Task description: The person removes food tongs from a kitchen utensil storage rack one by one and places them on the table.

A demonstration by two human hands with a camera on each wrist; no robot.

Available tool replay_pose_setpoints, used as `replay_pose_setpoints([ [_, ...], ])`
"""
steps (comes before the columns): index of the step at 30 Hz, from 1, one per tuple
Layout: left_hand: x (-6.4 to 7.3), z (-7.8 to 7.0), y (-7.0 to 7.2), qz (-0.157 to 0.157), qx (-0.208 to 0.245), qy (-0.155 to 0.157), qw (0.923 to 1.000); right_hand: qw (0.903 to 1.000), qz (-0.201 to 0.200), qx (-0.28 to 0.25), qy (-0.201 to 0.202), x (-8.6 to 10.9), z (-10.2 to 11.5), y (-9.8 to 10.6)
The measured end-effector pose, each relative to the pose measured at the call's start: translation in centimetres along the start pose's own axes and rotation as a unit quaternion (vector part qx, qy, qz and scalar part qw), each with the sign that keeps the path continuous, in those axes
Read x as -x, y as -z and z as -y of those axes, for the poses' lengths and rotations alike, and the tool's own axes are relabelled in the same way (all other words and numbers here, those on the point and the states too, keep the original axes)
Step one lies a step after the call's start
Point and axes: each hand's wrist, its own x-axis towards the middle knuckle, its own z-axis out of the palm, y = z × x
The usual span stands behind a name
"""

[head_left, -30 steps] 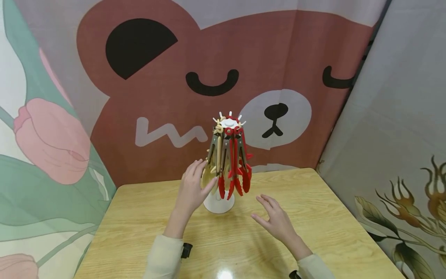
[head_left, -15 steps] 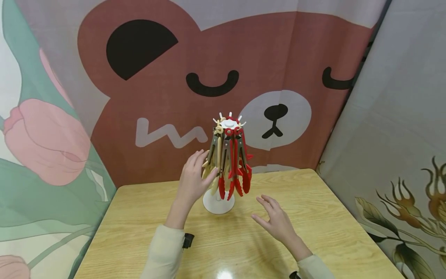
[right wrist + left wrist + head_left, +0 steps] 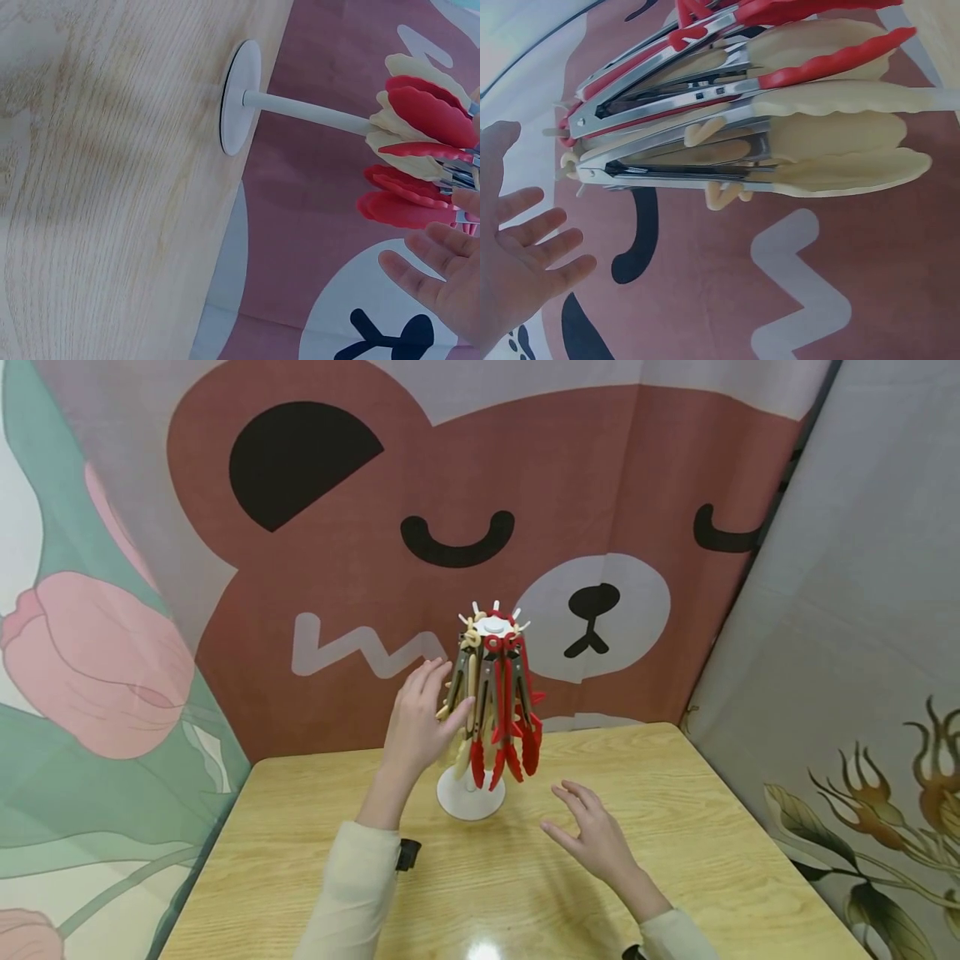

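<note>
Several red tongs (image 3: 517,714) and cream tongs (image 3: 840,169) with metal arms hang by their end loops from a white hook stand (image 3: 471,802). My left hand (image 3: 420,714) is raised beside the cream tongs on the stand's left. Its fingers are extended and hold nothing; the left wrist view shows a gap between hand and tongs. My right hand (image 3: 596,837) hovers at the lower right of the stand, fingers spread, nothing in them. In the right wrist view the round base (image 3: 244,97) and pole (image 3: 315,116) show, with the red and cream tong heads near my fingers.
The stand is on a light wooden table (image 3: 300,843). Behind it hangs a curtain (image 3: 337,585) with a bear print, close to the table's back edge. A grey curtain (image 3: 847,610) with a plant print borders the right side.
My left hand has risen along the left side of the tongs, towards the stand's top. My right hand, the tongs and the stand have stayed put.
</note>
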Motion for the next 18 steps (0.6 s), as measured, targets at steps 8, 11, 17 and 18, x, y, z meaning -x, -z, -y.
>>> replay_pose_setpoints([
  [8,-1.6,-0.2,0.2,0.011,0.002,-0.004,0.9999,1.0,0.005,-0.001,-0.005,0.1,0.2,0.0],
  [11,-1.9,-0.2,0.1,0.017,0.005,-0.008,0.9998,1.0,0.006,-0.001,-0.007,0.1,0.2,0.0],
  [17,-2.2,-0.1,-0.1,0.019,0.006,-0.016,0.9997,0.9999,0.008,0.001,-0.009,0.2,0.2,0.0],
  [18,-2.3,-0.1,-0.1,0.019,0.006,-0.018,0.9996,0.9999,0.008,0.001,-0.008,0.2,0.2,0.0],
])
